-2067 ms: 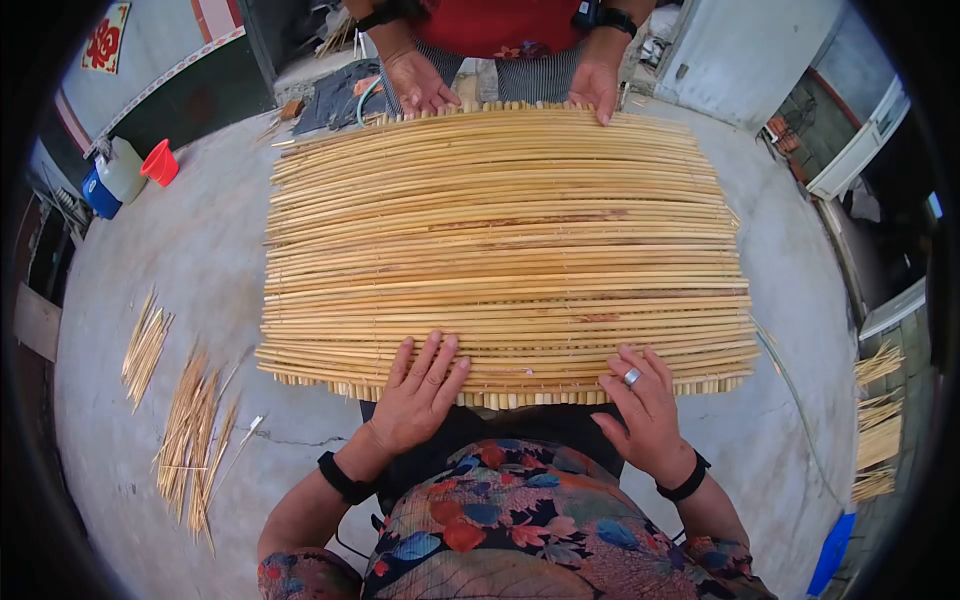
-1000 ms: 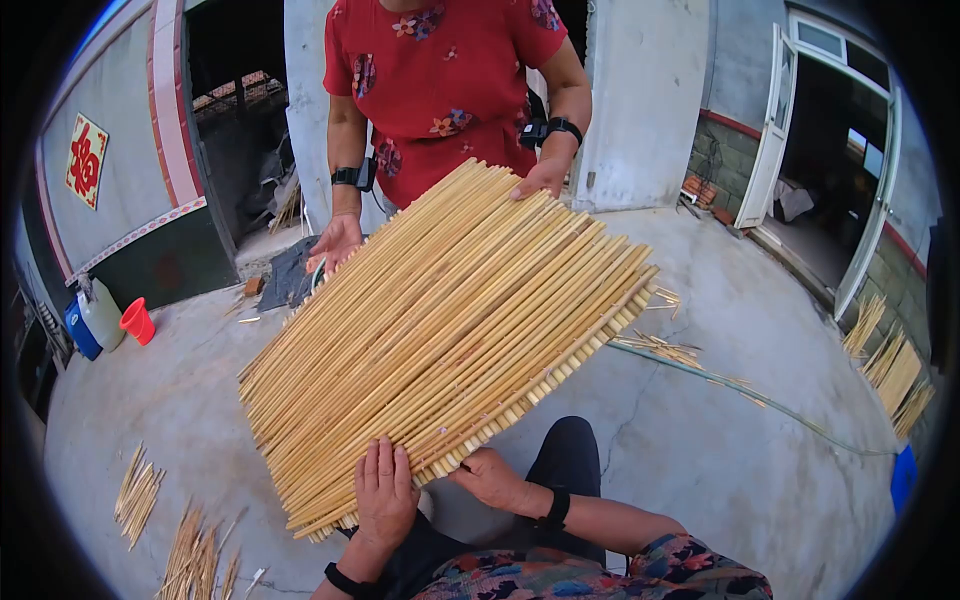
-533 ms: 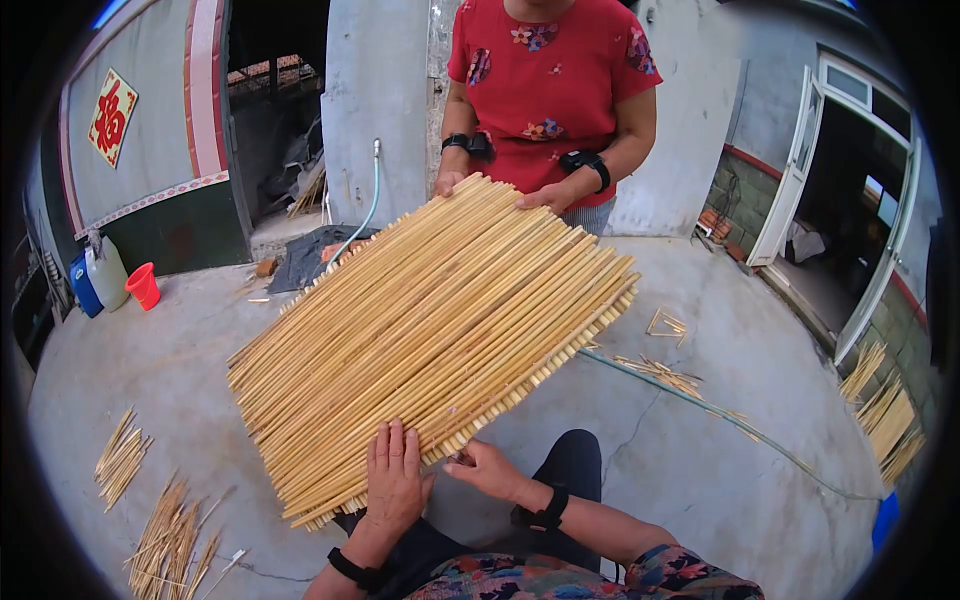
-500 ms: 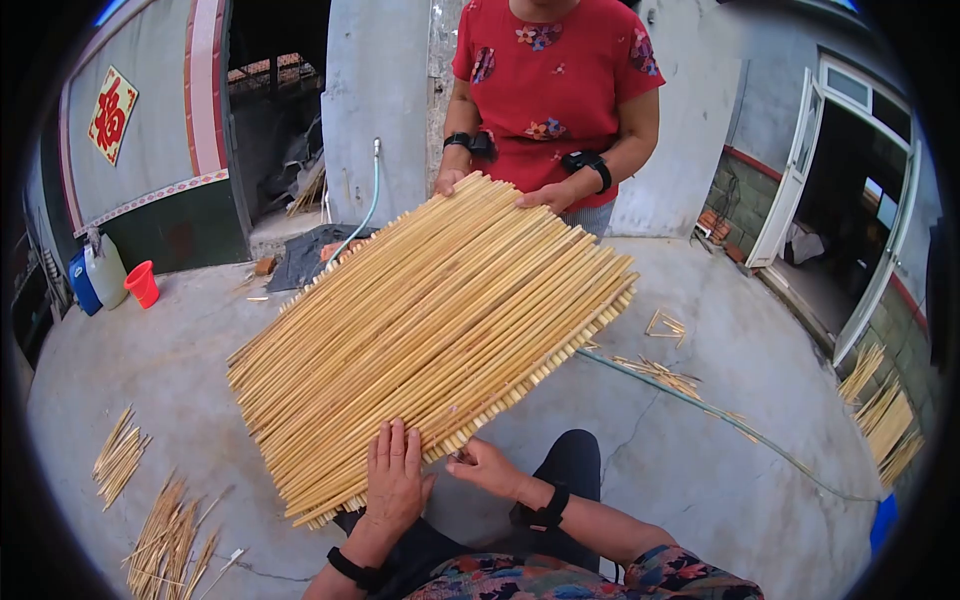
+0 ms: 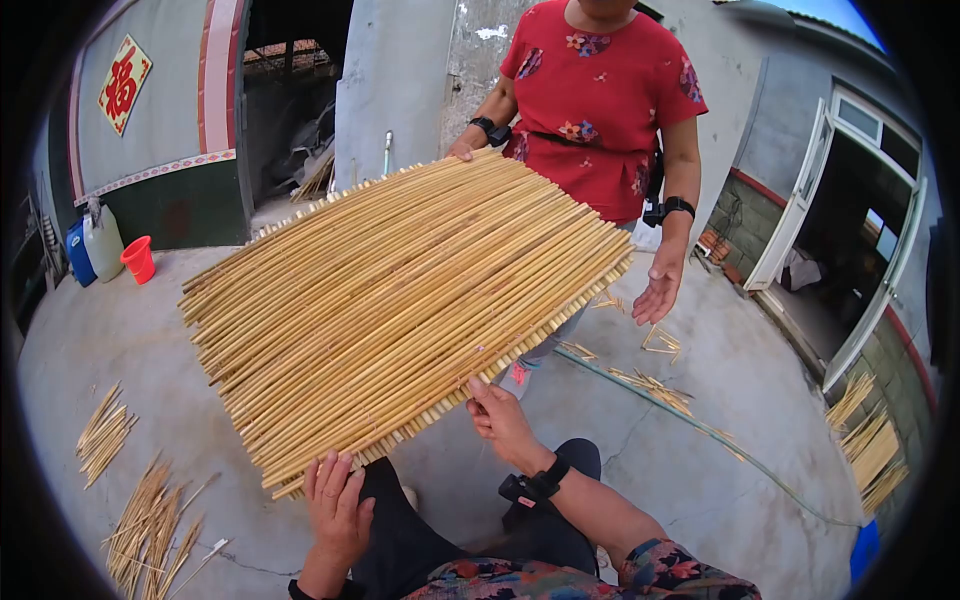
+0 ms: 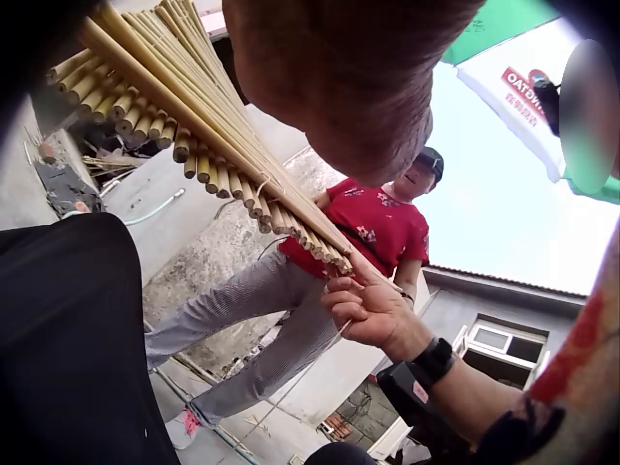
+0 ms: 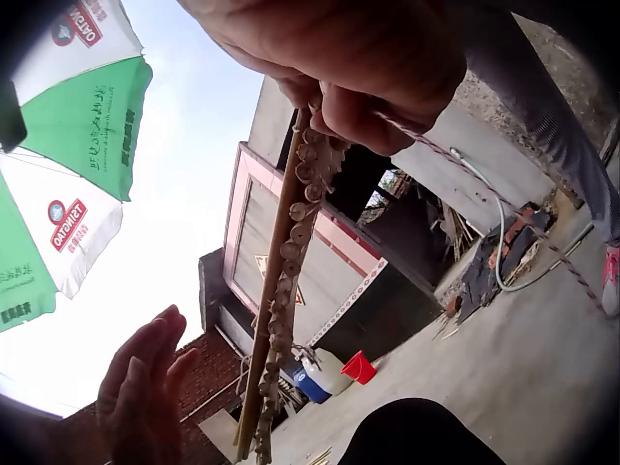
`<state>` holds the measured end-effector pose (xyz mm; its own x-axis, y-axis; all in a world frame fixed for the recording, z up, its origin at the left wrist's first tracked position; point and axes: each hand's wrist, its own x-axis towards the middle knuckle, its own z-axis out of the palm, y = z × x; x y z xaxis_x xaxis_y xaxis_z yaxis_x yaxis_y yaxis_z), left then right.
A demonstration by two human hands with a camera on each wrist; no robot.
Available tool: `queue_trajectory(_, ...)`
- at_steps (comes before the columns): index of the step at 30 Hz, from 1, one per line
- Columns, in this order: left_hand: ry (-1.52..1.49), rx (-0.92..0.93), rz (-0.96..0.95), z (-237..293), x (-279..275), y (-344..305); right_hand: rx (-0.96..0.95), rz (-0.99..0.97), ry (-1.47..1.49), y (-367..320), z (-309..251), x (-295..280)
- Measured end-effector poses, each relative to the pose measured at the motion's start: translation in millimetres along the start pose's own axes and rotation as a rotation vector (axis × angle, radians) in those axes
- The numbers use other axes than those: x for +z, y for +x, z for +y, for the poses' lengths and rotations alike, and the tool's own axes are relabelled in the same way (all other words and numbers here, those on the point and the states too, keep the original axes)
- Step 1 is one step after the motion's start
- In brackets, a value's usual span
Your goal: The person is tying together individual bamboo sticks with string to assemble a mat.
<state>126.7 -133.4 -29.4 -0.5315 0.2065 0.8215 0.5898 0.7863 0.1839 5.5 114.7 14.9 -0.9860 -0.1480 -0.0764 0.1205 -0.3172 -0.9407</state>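
Note:
A mat of yellow reed stalks (image 5: 400, 310) tied in rows slants across the head view. My right hand (image 5: 505, 430) pinches its near edge, thumb on top and fingers beneath. A thin twisted cord (image 7: 572, 271) trails from that hand in the right wrist view. My left hand (image 5: 338, 510) is at the near left corner, its extended fingers overlapping the stalk ends. In the right wrist view that left hand (image 7: 145, 392) shows loosely extended fingers beside the mat. Across from me, a person in a red top (image 5: 600, 120) holds the far edge with one hand; their other hand (image 5: 660, 285) hangs off the mat.
Loose reed bundles (image 5: 150, 530) lie on the concrete floor at left, with more reed pieces (image 5: 650, 390) at right. A green hose (image 5: 700, 425) crosses the floor. A red bucket (image 5: 138, 260) and jugs (image 5: 103, 245) stand by the left wall. An open door (image 5: 800, 210) is at right.
The mat has swung and shifted left. My left hand has slid toward its left corner, and my right hand now shows gripping the edge. The other person has let go with one hand.

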Motion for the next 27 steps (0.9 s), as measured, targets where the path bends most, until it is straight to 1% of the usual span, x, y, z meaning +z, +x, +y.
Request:
queue_trajectory(1,0.009,-0.004,0.001,-1.8,-8.0,-10.1,0.003,-0.009,0.001,3.6,5.7,-1.3)
queue_trajectory(3,0.198,-0.205,0.129,-6.2,-26.2,-23.6,-0.011,-0.021,0.08,15.1,11.6,-5.6)
queue_trajectory(4,0.211,-0.218,0.132,-12.6,-28.6,-29.8,-0.001,-0.037,0.076,18.8,13.5,-8.7)
queue_trajectory(6,-0.005,-0.608,0.428,-28.6,-33.0,-39.3,0.006,-0.076,0.101,22.1,13.8,-13.9)
queue_trajectory(7,0.036,-0.635,0.441,-39.6,-35.6,-45.8,-0.013,-0.051,0.1,21.8,12.0,-10.9)
queue_trajectory(9,-0.612,-0.994,0.616,-59.6,-35.8,-59.6,-0.026,-0.034,0.093,24.2,14.3,-15.0)
queue_trajectory(11,-0.905,-1.124,0.523,-70.4,-37.0,-61.0,-0.014,-0.07,0.077,31.7,16.0,-18.0)
queue_trajectory(13,-0.789,-1.147,0.477,-64.5,-32.8,-46.4,-0.092,-0.045,0.131,24.0,10.9,-13.8)
queue_trajectory(14,-0.775,-1.157,0.5,-68.5,-31.8,-43.1,-0.079,-0.067,0.124,22.8,4.3,-14.2)
queue_trajectory(16,-1.207,-0.99,0.395,-79.9,-30.5,-35.1,-0.187,-0.045,0.043,24.4,-7.6,-17.2)
queue_trajectory(18,-1.255,-0.992,0.391,-75.0,-33.3,-18.4,-0.189,-0.042,-0.002,25.3,-17.1,-19.5)
queue_trajectory(20,-1.303,-0.99,0.38,-70.1,-41.0,-15.6,-0.193,-0.043,-0.046,27.5,-20.9,-22.2)
queue_trajectory(21,-1.314,-1.029,0.316,-69.6,-45.2,-13.9,-0.197,-0.042,-0.041,26.5,-20.0,-20.6)
queue_trajectory(22,-1.328,-1.065,0.248,-69.1,-47.9,-12.2,-0.174,-0.041,0.04,24.0,-17.8,-20.4)
queue_trajectory(23,-1.33,-1.056,0.24,-63.8,-47.8,-11.9,-0.153,-0.04,0.119,23.6,-15.7,-19.7)
queue_trajectory(25,-1.392,-1.106,0.24,-37.0,-46.3,-15.2,-0.179,-0.056,0.145,8.6,-13.6,-0.5)
queue_trajectory(27,-1.375,-1.121,0.208,-11.7,-37.8,-21.2,-0.192,-0.052,0.177,-10.8,-4.4,18.6)
